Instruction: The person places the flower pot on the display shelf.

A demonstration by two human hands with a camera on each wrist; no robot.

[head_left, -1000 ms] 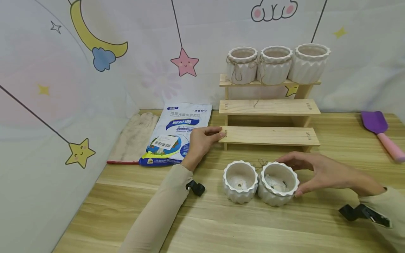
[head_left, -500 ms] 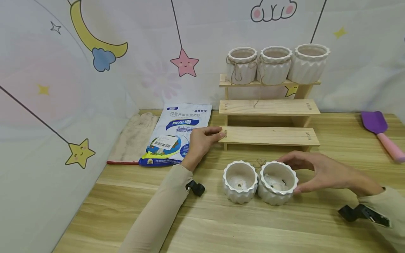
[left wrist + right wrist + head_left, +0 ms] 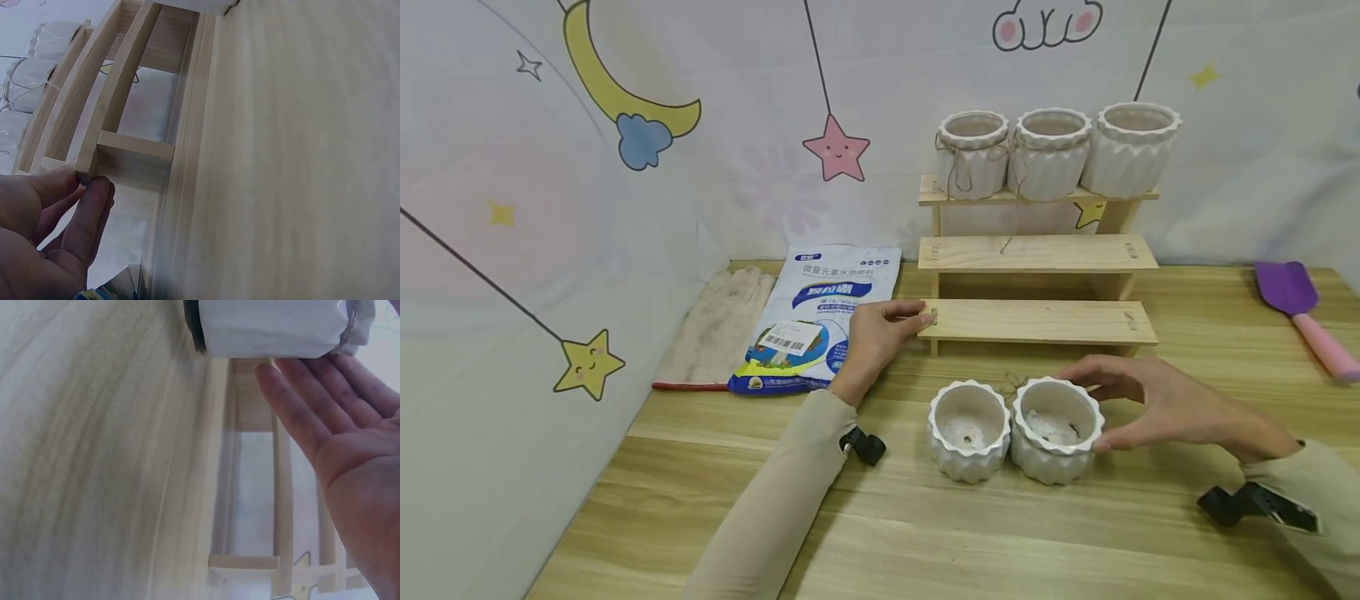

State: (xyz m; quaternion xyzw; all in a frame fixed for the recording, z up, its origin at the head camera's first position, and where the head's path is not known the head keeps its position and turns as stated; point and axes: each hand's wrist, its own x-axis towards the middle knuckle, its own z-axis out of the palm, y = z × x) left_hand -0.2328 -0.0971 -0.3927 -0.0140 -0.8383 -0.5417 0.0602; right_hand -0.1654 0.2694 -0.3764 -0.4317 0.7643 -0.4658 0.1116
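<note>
Thumb and fingers of my left hand pinch the left end of the lowest board of a three-tier wooden plant stand; the left wrist view shows this grip close up. My right hand holds a white ceramic flowerpot with a scalloped rim and twine, thumb at its near right side and fingers behind it. In the right wrist view, the fingers lie along the pot's wall; the thumb is hidden there. A similar flowerpot stands just left of the held one.
Three taller white pots stand on the top board. Left of the stand lie a fertilizer bag and a stained cloth-like piece with a red edge. At the far right is a purple scoop with a pink handle.
The right hand and its flowerpot have shifted slightly left and away from me, and the pot's tilt has changed a little. The left hand stays on the board.
</note>
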